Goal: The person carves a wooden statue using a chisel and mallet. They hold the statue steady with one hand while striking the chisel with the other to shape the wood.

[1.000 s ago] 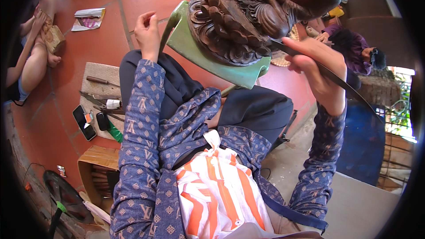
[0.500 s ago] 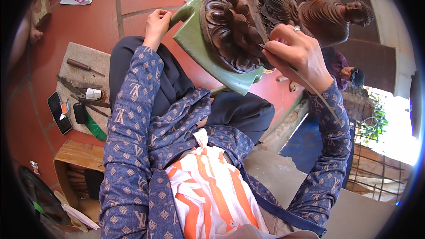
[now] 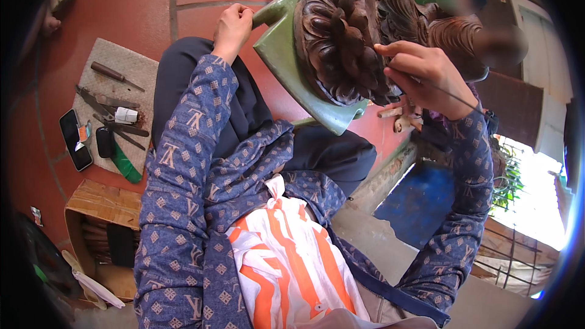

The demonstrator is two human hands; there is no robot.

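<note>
The dark carved wooden ornament point(image 3: 350, 39) rests at twelve o'clock on a green plastic chair point(image 3: 286, 61); it looks heavy, stiff, its fine petals chip-prone. The left hand point(image 3: 233, 24) is clamped on the chair's edge, the better hold, while the right hand point(image 3: 423, 76) pinches a thin tool point(image 3: 451, 96) against the carving.

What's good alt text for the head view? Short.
Seen from above, a seated person's right hand holds a thin tool against a dark carved wooden ornament propped on a green chair, whose edge the left hand grips. Hand tools and a phone lie on a mat on the red floor.
</note>
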